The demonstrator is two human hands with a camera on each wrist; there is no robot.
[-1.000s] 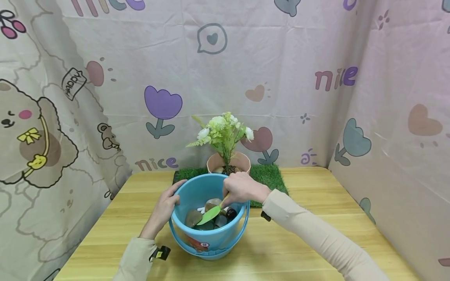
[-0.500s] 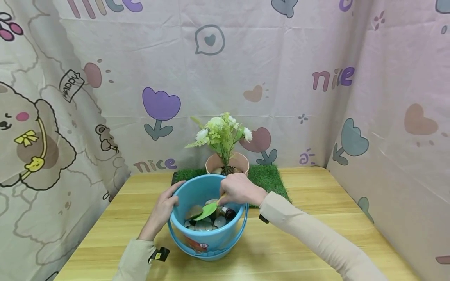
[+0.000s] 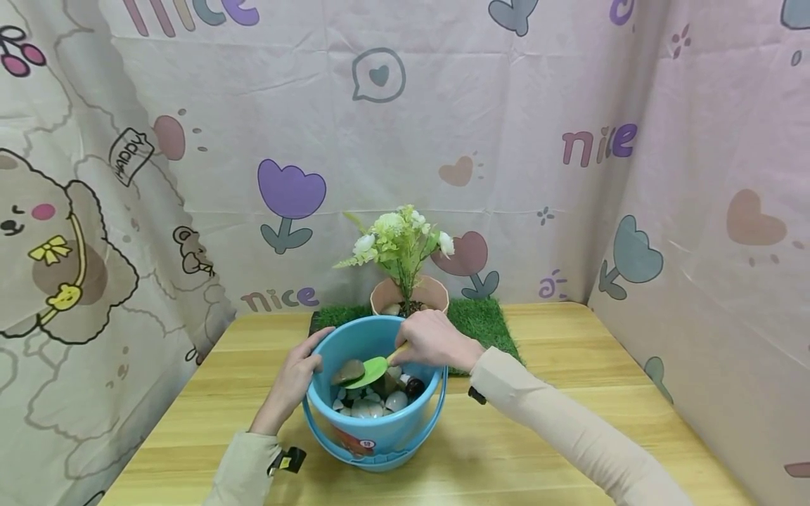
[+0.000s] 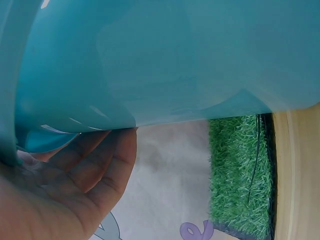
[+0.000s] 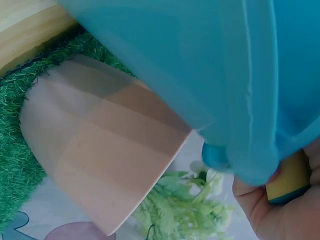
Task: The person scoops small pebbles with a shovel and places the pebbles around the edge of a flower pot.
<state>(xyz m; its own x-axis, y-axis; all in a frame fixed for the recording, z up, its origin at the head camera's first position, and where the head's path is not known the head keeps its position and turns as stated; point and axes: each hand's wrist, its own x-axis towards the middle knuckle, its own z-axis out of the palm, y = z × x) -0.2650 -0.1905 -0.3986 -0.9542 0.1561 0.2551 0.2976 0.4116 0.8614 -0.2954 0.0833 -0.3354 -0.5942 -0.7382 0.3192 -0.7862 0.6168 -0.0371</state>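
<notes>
A light blue bucket (image 3: 342, 337) stands on the table in the head view, its bail handle hanging down in front. My left hand (image 3: 292, 376) grips the left rim; the left wrist view shows its fingers (image 4: 117, 165) against the bucket wall. My right hand (image 3: 433, 341) reaches over the far right of the rim and holds a small green shovel (image 3: 368, 372) by its yellowish handle (image 5: 290, 177). A grey-brown stone (image 3: 348, 372) lies at the blade's tip, close to the left inner wall. Paler pebbles (image 3: 367, 407) and a dark stone (image 3: 414, 387) lie below.
Just behind the bucket, a pink pot (image 3: 436, 289) with white flowers (image 3: 401, 235) stands on a green turf mat (image 3: 484, 327). Patterned cloth (image 3: 538, 105) hangs behind the wooden table (image 3: 538, 414) and along both sides.
The shovel blade has shifted left and up inside the bucket, and the grey-brown stone has risen with it. More pale pebbles show underneath. My left hand stays on the rim.
</notes>
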